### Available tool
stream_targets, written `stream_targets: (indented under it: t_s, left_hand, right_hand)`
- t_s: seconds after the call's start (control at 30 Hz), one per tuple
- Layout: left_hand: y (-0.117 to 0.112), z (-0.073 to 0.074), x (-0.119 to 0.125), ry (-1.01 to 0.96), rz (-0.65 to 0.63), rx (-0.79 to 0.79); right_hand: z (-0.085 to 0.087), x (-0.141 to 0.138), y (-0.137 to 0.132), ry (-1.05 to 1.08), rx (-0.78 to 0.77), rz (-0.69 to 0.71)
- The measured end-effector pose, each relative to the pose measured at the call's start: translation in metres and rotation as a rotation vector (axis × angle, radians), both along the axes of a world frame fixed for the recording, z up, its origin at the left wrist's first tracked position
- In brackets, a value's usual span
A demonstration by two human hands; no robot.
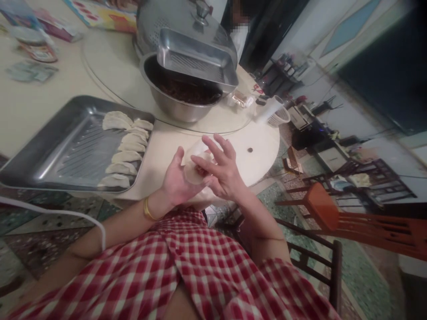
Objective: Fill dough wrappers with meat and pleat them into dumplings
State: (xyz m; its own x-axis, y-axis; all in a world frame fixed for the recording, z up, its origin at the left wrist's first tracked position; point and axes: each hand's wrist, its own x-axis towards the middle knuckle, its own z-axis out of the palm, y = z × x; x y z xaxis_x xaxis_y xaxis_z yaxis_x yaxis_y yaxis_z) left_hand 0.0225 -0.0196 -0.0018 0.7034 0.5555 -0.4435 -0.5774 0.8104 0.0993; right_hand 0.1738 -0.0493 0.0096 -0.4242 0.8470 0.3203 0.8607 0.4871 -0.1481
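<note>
A round dumpling wrapper (191, 174) with dark filling (201, 170) on it rests in my left hand (176, 180), cupped beneath it with the thumb up along its edge. My right hand (224, 166) reaches over the wrapper from the right. Its fingers are spread and stretched out, with the index finger across the filling and the thumb near the wrapper's lower edge. Left of my hands, a metal tray (80, 151) holds folded dumplings (126, 156) in a row along its right side. Beyond my hands stands a metal bowl (182, 109) of dark filling.
An empty metal tray (200, 62) leans over the bowl, before a large pot lid (150, 22). A jar (36, 46) stands at the far left. A white basket (279, 116) sits near the table's right edge. Chairs (320, 206) stand at the right, and a white cable (60, 211) crosses lower left.
</note>
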Motion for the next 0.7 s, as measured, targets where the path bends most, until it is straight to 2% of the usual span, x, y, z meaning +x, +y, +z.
stream_targets:
  t_s: [0.17,0.33,0.4,0.47,0.57,0.63,0.7]
  left_hand:
    - [-0.003,0.000,0.001,-0.062,-0.056,0.008]
    - [-0.007,-0.007,0.005,-0.003,-0.056,-0.022]
    - [-0.006,-0.009,0.005,0.027,-0.066,-0.008]
    - [-0.003,-0.010,0.003,0.040,-0.058,0.008]
    - [0.005,-0.010,0.002,0.076,-0.033,-0.020]
    - [0.009,-0.012,0.003,0.112,-0.021,-0.030]
    - [0.012,-0.015,0.005,0.145,-0.007,-0.020]
  right_hand:
    - [0.004,0.009,0.015,-0.030,-0.116,0.211]
    - [0.009,0.020,0.039,0.044,-0.260,0.261]
    - [0.007,0.031,0.047,0.118,-0.268,0.250]
    - [0.000,0.048,0.051,0.177,-0.207,0.131]
    - [-0.023,0.077,0.050,0.188,-0.078,-0.190]
    - [-0.040,0.093,0.046,0.136,-0.084,-0.340]
    - [-0.055,0.102,0.041,0.075,-0.118,-0.416]
